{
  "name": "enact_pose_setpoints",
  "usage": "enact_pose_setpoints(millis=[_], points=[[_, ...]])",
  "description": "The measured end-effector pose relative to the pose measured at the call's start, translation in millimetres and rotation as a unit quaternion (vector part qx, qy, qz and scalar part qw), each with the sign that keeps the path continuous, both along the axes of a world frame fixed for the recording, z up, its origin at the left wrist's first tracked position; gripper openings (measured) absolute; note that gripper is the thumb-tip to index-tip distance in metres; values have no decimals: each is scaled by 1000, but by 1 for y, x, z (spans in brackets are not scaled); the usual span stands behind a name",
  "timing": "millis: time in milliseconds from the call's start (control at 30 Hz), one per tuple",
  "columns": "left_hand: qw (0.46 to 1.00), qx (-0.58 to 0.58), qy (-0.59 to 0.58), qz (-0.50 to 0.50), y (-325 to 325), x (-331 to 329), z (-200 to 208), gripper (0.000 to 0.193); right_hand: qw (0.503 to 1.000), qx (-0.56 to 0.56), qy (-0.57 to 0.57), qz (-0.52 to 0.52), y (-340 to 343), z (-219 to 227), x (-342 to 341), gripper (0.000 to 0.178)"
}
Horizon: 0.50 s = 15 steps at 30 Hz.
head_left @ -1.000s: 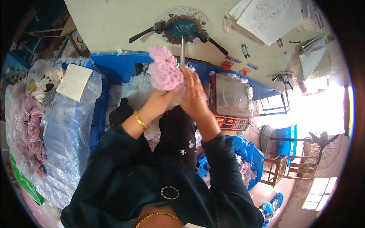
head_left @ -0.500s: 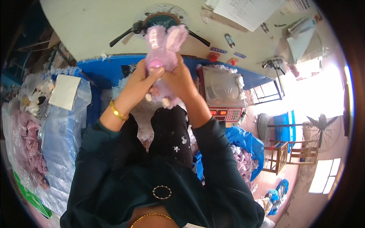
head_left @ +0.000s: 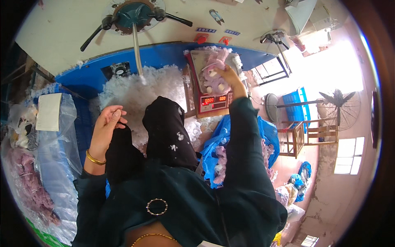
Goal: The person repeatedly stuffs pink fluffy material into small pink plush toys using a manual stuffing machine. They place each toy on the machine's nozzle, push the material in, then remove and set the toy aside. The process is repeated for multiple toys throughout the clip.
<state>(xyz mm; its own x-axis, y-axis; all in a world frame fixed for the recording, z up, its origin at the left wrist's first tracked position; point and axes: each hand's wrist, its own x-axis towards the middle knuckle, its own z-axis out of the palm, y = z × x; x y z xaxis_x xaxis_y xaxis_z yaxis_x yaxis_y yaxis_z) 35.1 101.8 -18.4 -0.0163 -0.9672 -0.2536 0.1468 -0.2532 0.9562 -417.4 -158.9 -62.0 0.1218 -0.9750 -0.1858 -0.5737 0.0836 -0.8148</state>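
Observation:
On the red-framed digital scale (head_left: pixel 197 84) to the right of my knees lies a pinkish-purple plush rabbit (head_left: pixel 212 84). Its pale feet point toward the lit display. My right hand (head_left: pixel 230 78) is closed round the right side of the toy, and some of its fingers are hidden. Over my left thigh, my left hand (head_left: pixel 106 129) hangs with loosely bent fingers and nothing in it. White stuffing fluff (head_left: pixel 140 88) is heaped beyond that hand, below a metal filling tube (head_left: pixel 137 49).
The tube comes from a round machine head with black handles (head_left: pixel 177 19) on the pale table (head_left: pixel 70 29). A blue bag (head_left: pixel 216 144) of purple plush pieces sits at my right. Clear plastic bags with purple plush (head_left: pixel 29 177) lie at far left. A fan (head_left: pixel 339 109) stands at right.
The rabbit was between both hands before the tube; my right hand has brought it right and down onto the scale. My left hand has let go and dropped left. The view has shifted.

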Motion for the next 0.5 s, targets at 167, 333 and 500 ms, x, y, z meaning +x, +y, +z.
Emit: enact_pose_setpoints(millis=[167, 333, 500], points=[[999, 26, 2, -21, 12, 4, -11, 27, 964, -41, 263, -2, -18, 19, -42, 89], [996, 76, 20, 50, 30, 19, -26, 25, 972, 20, 139, -186, -15, 33, -55, 87], [994, 75, 2, 74, 33, 20, -26, 24, 931, 114, 97, -334, -16, 41, -68, 86]])
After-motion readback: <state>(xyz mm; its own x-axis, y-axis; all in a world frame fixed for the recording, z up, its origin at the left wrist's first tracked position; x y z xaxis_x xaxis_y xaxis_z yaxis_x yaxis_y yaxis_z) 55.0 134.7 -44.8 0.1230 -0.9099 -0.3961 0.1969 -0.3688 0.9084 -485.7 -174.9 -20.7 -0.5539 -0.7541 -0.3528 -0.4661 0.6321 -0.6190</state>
